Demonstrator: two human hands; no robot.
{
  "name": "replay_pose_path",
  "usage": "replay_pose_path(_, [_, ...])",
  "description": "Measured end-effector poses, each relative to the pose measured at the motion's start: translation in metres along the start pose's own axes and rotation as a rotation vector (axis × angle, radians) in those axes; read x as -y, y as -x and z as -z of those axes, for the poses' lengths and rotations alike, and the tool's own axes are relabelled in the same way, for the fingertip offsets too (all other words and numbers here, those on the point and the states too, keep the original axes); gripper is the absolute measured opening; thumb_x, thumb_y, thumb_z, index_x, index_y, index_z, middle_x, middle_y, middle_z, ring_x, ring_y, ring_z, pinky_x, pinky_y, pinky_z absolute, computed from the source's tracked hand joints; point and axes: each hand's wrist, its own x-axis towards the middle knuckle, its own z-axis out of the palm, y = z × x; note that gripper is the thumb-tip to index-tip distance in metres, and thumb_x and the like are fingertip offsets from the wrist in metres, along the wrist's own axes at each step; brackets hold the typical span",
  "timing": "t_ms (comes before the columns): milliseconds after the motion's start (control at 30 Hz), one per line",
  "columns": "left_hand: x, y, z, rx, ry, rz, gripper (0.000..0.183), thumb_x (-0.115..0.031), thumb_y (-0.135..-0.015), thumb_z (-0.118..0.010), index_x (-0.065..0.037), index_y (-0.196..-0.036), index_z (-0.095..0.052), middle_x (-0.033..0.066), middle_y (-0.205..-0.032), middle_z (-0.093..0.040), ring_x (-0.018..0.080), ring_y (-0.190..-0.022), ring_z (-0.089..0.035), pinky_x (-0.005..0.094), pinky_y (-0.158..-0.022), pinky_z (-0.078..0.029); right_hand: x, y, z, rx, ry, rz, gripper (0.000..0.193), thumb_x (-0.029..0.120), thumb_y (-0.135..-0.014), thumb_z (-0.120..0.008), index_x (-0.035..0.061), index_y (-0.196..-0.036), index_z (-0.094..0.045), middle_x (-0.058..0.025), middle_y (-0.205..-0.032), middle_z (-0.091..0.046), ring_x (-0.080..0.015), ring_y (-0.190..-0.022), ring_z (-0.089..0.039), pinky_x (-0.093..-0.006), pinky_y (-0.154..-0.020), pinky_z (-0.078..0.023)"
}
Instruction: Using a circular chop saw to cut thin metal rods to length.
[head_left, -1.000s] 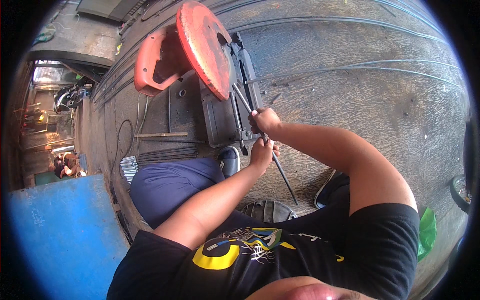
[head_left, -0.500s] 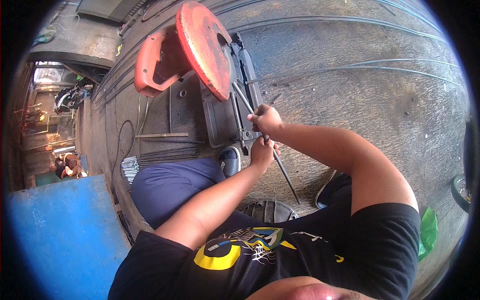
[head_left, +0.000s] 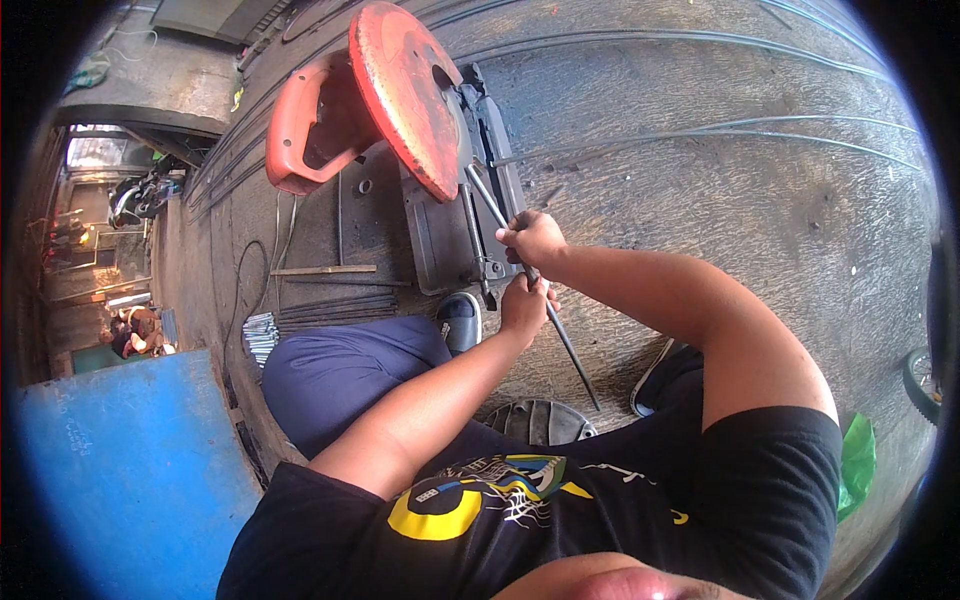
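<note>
A thin metal rod (head_left: pixel 572 352) slants from the base of an orange chop saw (head_left: pixel 400 95) down toward my feet. My left hand (head_left: pixel 526 306) is closed around the middle of it. Just above, my right hand (head_left: pixel 533 242) grips the same rod, fingers wrapped and thumb along it. The rod's far end lies beside the saw's dark metal base and vise (head_left: pixel 490 268). Its near end sticks out past my left hand, above the floor. The saw's guard hides most of its disc.
Left of my foot lie several dark rods (head_left: pixel 335 310), a wooden strip (head_left: pixel 325 270) and a bundle of short cut rods (head_left: pixel 261 337). Long rods (head_left: pixel 640 37) stretch across the far floor. A blue sheet (head_left: pixel 130 470) stands at left; a ribbed round metal part (head_left: pixel 540 423) lies between my legs.
Almost nothing differs; both hands keep their grip on the rod, and the rod has barely shifted.
</note>
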Motion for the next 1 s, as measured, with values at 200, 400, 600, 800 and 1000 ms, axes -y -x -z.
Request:
replay_pose_path(200, [0.0008, -0.0002, -0.0009, -0.011, 0.049, 0.020, 0.020, -0.019, -0.096, -0.048, -0.001, -0.101, -0.050, 0.0086, -0.084, -0.060, 0.0184, -0.070, -0.066, 0.0302, -0.058, -0.055, -0.0032, -0.0029, -0.0005, 0.001, -0.016, 0.002, 0.021, 0.015, -0.081, -0.072, -0.0011, -0.086, -0.059, -0.0072, -0.070, -0.063, -0.0137, -0.057, -0.061, -0.0287, -0.051, -0.052])
replay_pose_path(400, [0.0031, -0.0021, -0.0015, -0.009, 0.147, 0.023, 0.019, -0.017, -0.096, -0.047, 0.000, -0.102, -0.050, 0.0088, -0.082, -0.059, 0.0186, -0.068, -0.065, 0.0306, -0.060, -0.056, -0.0026, -0.0028, 0.0002, 0.002, -0.014, -0.011, 0.022, 0.015, -0.082, -0.072, -0.0024, -0.089, -0.060, -0.0084, -0.072, -0.064, -0.0143, -0.059, -0.063, -0.0286, -0.052, -0.053])
replay_pose_path(600, [0.0038, -0.0034, -0.0006, -0.029, 0.036, 0.028, 0.016, -0.017, -0.095, -0.047, -0.002, -0.101, -0.049, 0.0080, -0.082, -0.058, 0.0173, -0.066, -0.064, 0.0286, -0.052, -0.053, -0.0020, -0.0034, -0.0019, 0.008, -0.028, -0.022, 0.022, 0.013, -0.085, -0.067, -0.0046, -0.097, -0.061, -0.0105, -0.076, -0.065, -0.0161, -0.062, -0.065, -0.0289, -0.055, -0.055])
replay_pose_path(800, [0.0053, -0.0049, 0.0011, -0.024, 0.060, 0.019, 0.018, -0.021, -0.095, -0.050, -0.004, -0.100, -0.049, 0.0069, -0.083, -0.059, 0.0165, -0.067, -0.064, 0.0282, -0.051, -0.052, -0.0035, -0.0054, -0.0019, 0.024, 0.008, -0.015, 0.023, 0.014, -0.087, -0.065, -0.0046, -0.100, -0.061, -0.0105, -0.078, -0.065, -0.0173, -0.064, -0.066, -0.0290, -0.056, -0.055])
replay_pose_path(1000, [0.0042, -0.0033, 0.0004, -0.032, 0.066, 0.051, 0.018, -0.022, -0.094, -0.052, -0.004, -0.099, -0.049, 0.0063, -0.083, -0.058, 0.0170, -0.068, -0.064, 0.0319, -0.056, -0.054, -0.0042, -0.0065, -0.0019, 0.036, 0.020, -0.013, 0.025, 0.015, -0.089, -0.062, -0.0049, -0.103, -0.061, -0.0109, -0.079, -0.065, -0.0175, -0.065, -0.067, -0.0292, -0.057, -0.055])
